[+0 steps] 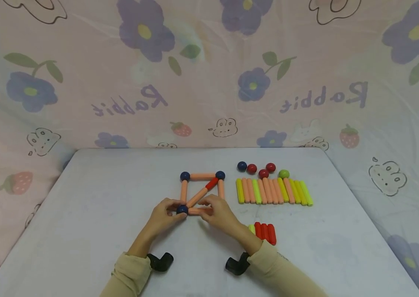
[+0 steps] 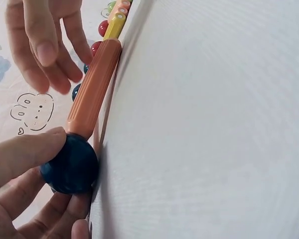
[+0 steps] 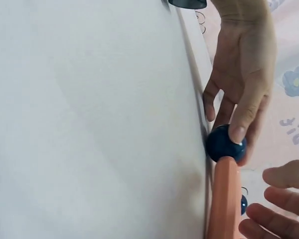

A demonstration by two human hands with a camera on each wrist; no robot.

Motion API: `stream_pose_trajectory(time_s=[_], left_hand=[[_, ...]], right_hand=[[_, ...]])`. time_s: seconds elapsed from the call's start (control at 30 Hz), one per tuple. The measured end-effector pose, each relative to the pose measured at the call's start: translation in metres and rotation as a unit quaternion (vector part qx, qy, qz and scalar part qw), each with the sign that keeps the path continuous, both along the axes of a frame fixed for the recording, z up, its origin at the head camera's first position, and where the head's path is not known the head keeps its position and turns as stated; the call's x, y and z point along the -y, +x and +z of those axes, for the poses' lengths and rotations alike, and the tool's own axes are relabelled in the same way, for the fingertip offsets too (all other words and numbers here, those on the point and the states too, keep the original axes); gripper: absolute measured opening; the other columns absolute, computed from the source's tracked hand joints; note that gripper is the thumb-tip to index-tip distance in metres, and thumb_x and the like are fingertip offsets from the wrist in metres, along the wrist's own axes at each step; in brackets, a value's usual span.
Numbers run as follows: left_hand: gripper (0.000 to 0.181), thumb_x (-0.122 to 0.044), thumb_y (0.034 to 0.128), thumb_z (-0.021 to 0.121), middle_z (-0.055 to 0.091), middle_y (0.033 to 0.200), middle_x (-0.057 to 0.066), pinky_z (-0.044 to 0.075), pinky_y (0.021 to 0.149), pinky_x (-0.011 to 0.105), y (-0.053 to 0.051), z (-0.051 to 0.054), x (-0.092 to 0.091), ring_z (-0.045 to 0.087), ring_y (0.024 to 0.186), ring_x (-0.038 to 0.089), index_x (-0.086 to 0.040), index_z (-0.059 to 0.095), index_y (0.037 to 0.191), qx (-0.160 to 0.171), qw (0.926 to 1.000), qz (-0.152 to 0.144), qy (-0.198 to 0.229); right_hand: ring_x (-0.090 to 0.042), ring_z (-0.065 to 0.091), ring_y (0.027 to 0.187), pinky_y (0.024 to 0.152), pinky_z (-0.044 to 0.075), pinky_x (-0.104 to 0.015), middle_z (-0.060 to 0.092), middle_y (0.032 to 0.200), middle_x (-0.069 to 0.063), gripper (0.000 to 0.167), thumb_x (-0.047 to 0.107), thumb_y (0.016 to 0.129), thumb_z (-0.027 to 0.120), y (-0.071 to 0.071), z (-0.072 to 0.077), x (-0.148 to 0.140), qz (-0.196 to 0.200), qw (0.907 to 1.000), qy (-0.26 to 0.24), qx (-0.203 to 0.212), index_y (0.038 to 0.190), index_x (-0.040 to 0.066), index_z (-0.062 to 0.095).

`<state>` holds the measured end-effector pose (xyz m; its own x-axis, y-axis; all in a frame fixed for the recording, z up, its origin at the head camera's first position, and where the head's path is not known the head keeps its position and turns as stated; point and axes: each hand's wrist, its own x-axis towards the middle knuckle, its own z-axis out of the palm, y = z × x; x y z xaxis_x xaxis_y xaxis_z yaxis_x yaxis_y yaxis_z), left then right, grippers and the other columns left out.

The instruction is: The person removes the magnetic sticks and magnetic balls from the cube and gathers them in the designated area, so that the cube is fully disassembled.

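My left hand (image 1: 162, 218) pinches a dark blue ball (image 2: 72, 167) at the near left corner of a frame of sticks. Orange sticks (image 1: 183, 191) form its sides, and blue balls (image 1: 185, 176) sit at both far corners. A diagonal of an orange stick (image 1: 197, 197) and a short red stick (image 1: 211, 184) runs from the held ball to the far right one. My right hand (image 1: 221, 213) hovers by the near orange stick (image 3: 225, 199), its loose fingers apart from it in the wrist views. That hand hides the near right corner.
Right of the frame lies a row of yellow, orange and green sticks (image 1: 267, 191). Behind it are red balls (image 1: 252, 168), a blue ball (image 1: 242, 166) and a green ball (image 1: 284, 174). Short red sticks (image 1: 264, 233) lie beside my right forearm. A patterned cloth (image 1: 202, 82) hangs behind the table.
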<state>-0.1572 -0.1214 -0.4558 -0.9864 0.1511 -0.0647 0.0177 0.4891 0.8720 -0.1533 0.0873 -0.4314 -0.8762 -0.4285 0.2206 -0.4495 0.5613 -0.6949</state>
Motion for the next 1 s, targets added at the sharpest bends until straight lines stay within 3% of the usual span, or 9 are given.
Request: stream_pose_trajectory(time_s=[0.1,0.33,0.5,0.7,1.0], left_hand=[[0.036,-0.014,0.0810,0.076,0.064,0.109,0.013,0.043,0.077,0.020,0.000,0.000,0.002,0.063,0.100,0.024,-0.005,0.068,0.114,-0.001,1.0000,-0.002,0.004],[0.035,-0.012,0.0810,0.076,0.064,0.108,0.013,0.043,0.077,0.020,0.001,0.001,0.001,0.063,0.100,0.024,-0.004,0.068,0.114,-0.001,1.0000,-0.002,0.001],[0.033,-0.011,0.0811,0.076,0.064,0.107,0.013,0.042,0.076,0.019,0.001,0.002,0.000,0.063,0.100,0.024,-0.003,0.068,0.113,-0.001,1.0000,0.000,-0.003],[0.033,-0.011,0.0805,0.076,0.064,0.105,0.013,0.041,0.074,0.018,-0.002,0.003,-0.001,0.062,0.097,0.021,-0.002,0.068,0.112,-0.003,1.0000,0.003,-0.003],[0.035,-0.014,0.0802,0.077,0.064,0.107,0.012,0.042,0.075,0.019,-0.001,-0.001,0.000,0.063,0.098,0.021,-0.004,0.068,0.112,0.002,1.0000,0.003,0.002]], right_hand=[[-0.028,0.066,0.100,0.085,0.056,-0.040,0.070,0.105,-0.016,0.025,0.008,0.084,0.072,-0.004,-0.002,0.008,0.009,0.9999,0.008,0.001,0.107,0.000,0.066],[-0.017,0.059,0.089,0.079,0.049,-0.027,0.069,0.100,-0.011,0.025,0.006,0.082,0.073,-0.010,-0.007,0.018,0.009,0.9976,0.057,0.039,0.106,0.003,0.068],[-0.015,0.058,0.088,0.080,0.050,-0.028,0.070,0.099,-0.008,0.019,0.003,0.084,0.069,-0.011,-0.009,0.022,0.003,0.9966,0.068,0.046,0.103,0.005,0.069],[-0.017,0.061,0.091,0.083,0.053,-0.031,0.071,0.101,-0.009,0.014,0.008,0.089,0.067,-0.015,-0.011,0.022,0.011,0.9977,0.048,0.045,0.103,0.005,0.069],[-0.018,0.061,0.098,0.090,0.053,-0.034,0.070,0.110,-0.012,0.023,0.001,0.090,0.062,-0.017,-0.018,0.016,0.031,0.9950,0.006,0.095,0.112,0.004,0.067]])
